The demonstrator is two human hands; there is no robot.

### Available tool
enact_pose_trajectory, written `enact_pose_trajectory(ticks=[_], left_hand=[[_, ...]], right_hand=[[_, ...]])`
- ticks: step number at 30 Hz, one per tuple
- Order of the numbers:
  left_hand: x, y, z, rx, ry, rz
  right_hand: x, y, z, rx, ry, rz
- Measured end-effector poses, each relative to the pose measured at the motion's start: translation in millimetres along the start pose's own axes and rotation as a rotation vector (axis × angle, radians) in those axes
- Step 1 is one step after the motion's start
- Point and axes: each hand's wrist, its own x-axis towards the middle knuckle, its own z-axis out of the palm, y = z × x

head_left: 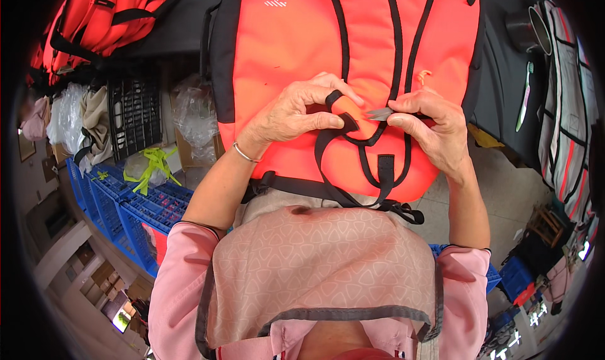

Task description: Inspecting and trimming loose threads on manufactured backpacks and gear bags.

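A bright orange backpack [283, 51] with black piping lies in front of me, its lower end hanging toward my lap. My left hand [293, 113] pinches an orange shoulder-strap end [358, 117] edged in black, thumb below and fingers above. A black webbing strap [320, 155] loops down from that end. In my right hand [436, 117] is a pair of thread snips [380, 114], gripped between thumb and fingers. Their pointed metal blades face left, close to the strap end; whether they touch it I cannot tell. The handles are mostly hidden in my palm.
More orange bags [104, 19] are piled at the far left. Blue plastic crates [120, 199] stand below, with clear plastic bags [194, 111] nearby. On the dark table at right lie a toothbrush [525, 98], a metal cylinder [528, 29] and grey panels [564, 108] with black trim.
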Motion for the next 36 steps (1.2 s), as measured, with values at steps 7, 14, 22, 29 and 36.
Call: enact_pose_trajectory(ticks=[7,14,22,29,36], left_hand=[[0.2,1.7,0.0,0.011,-0.002,0.006],[-1.3,-1.7,-1.0,-0.007,0.010,0.013],[0.1,-1.7,-0.5,-0.017,0.006,0.007],[0.5,-0.7,-0.1,-0.034,0.004,0.002],[1.7,-5.0,-6.2,-0.007,-0.075,0.005]], right_hand=[[3.2,-7.9,-1.4,-0.216,-0.045,-0.122],[6.6,-9.3,-3.0,-0.324,-0.066,-0.179],[7.4,-6.7,-2.9,-0.309,-0.042,-0.232],[9.9,-5.7,-0.4,-0.290,-0.041,-0.278],[19.9,-4.1,-3.6,-0.384,-0.060,-0.398]])
